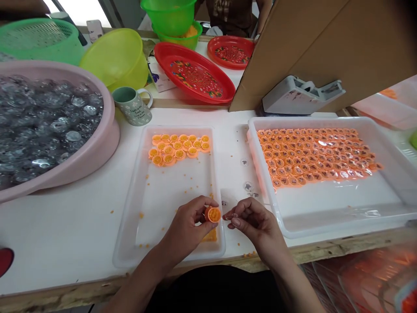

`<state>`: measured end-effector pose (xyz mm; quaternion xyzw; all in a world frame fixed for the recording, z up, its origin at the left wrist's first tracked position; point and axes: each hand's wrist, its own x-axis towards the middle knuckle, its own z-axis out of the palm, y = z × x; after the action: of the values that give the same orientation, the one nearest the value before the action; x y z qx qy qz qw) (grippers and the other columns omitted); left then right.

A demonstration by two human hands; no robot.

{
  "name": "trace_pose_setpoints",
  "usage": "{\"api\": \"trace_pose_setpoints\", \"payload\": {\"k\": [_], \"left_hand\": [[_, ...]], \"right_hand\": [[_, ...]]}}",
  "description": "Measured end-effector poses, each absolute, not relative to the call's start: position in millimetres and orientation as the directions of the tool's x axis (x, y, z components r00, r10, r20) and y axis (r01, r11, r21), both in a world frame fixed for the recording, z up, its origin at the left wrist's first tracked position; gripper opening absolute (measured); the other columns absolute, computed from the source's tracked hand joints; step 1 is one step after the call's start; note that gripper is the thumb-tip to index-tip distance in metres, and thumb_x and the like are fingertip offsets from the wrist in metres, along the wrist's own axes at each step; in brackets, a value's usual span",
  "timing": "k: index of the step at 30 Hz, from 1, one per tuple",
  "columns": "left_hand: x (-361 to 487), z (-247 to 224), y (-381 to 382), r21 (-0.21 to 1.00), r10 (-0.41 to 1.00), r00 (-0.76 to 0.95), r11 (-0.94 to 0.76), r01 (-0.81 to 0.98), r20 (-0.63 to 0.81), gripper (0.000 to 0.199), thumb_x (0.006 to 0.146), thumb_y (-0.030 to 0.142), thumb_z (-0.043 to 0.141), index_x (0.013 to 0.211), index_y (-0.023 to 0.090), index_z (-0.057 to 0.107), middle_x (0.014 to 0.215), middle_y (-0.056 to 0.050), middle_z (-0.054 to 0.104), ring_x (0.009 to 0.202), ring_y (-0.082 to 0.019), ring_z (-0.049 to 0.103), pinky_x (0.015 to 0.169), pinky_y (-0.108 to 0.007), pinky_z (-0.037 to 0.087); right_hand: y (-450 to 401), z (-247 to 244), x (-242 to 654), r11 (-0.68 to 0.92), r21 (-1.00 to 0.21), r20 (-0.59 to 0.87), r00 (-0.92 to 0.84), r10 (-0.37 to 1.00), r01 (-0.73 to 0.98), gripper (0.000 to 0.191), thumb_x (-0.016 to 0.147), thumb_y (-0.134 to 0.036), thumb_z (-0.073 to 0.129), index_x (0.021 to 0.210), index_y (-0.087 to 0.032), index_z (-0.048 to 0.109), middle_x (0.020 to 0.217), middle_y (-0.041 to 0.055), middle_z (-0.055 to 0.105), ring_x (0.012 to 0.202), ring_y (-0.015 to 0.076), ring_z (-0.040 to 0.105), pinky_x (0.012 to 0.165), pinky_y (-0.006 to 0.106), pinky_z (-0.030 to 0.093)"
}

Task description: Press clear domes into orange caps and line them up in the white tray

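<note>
My left hand (192, 221) grips a small orange cup (213, 214) filled with yellow-orange pieces, its open top facing right and toward me. Close beside it, my right hand (256, 224) pinches a small clear piece (233, 215) between thumb and fingers; its exact kind is hard to make out. Under my left hand lies a white tray (132, 217), with several filled orange cups (179, 148) grouped at its far end and loose crumbs on its floor. Round printed stickers (248, 186) lie on the table between the trays.
At right stands a larger white tray (325, 213) with rows of orange cups (302, 156) bearing printed tops. A tape dispenser (289, 98) sits behind it against cardboard (312, 48). A pink tub (97, 167) of clear plastic pieces, a mug (132, 106) and a red tray (195, 78) stand left and behind.
</note>
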<state>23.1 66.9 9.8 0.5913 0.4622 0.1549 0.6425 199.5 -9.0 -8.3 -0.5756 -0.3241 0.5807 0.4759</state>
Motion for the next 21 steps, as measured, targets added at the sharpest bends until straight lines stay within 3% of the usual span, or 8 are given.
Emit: {"api": "trace_pose_setpoints", "payload": {"k": [5,12,17,21], "left_hand": [[25.0,9.5,68.0,0.911,0.731,0.553,0.248,0.331,-0.4,0.016,0.078,0.017,0.063,0.094,0.02,0.064,0.09,-0.001,0.067,0.087,-0.017,0.064,0.077,-0.027,0.05],[26.7,9.7,67.9,0.902,0.731,0.542,0.251,0.35,-0.414,0.019,0.077,0.015,0.064,0.095,0.02,0.064,0.087,-0.001,0.068,0.084,-0.017,0.063,0.072,-0.026,0.051],[28.4,11.4,63.9,0.909,0.758,0.515,0.26,0.325,-0.401,0.023,0.078,0.014,0.063,0.099,0.021,0.063,0.087,0.001,0.068,0.079,-0.014,0.065,0.071,-0.024,0.053],[29.0,7.7,58.5,0.924,0.758,0.552,0.177,0.339,-0.348,0.026,0.079,0.015,0.065,0.104,0.022,0.063,0.093,0.0,0.071,0.085,-0.016,0.068,0.076,-0.024,0.053]], "right_hand": [[-10.7,-13.8,200.8,-0.32,-0.935,-0.342,0.145,0.929,-0.151,0.019,0.08,-0.027,0.073,0.097,-0.022,0.068,0.08,0.0003,0.068,0.081,0.0154,0.066,0.077,0.03,0.054],[-9.3,-14.5,198.1,-0.283,-0.939,-0.312,0.137,0.94,-0.194,0.01,0.078,-0.026,0.076,0.082,-0.021,0.069,0.078,-0.0007,0.065,0.075,0.0132,0.062,0.073,0.027,0.052],[-5.5,-13.3,195.3,-0.337,-0.92,-0.359,0.087,0.929,-0.199,0.014,0.077,-0.028,0.077,0.084,-0.02,0.068,0.082,0.0007,0.066,0.078,0.0147,0.063,0.074,0.029,0.053],[-2.9,-8.9,190.8,-0.365,-0.92,-0.382,0.118,0.916,-0.145,0.017,0.075,-0.028,0.078,0.085,-0.02,0.067,0.079,-0.0005,0.067,0.076,0.0144,0.064,0.07,0.027,0.054]]}}
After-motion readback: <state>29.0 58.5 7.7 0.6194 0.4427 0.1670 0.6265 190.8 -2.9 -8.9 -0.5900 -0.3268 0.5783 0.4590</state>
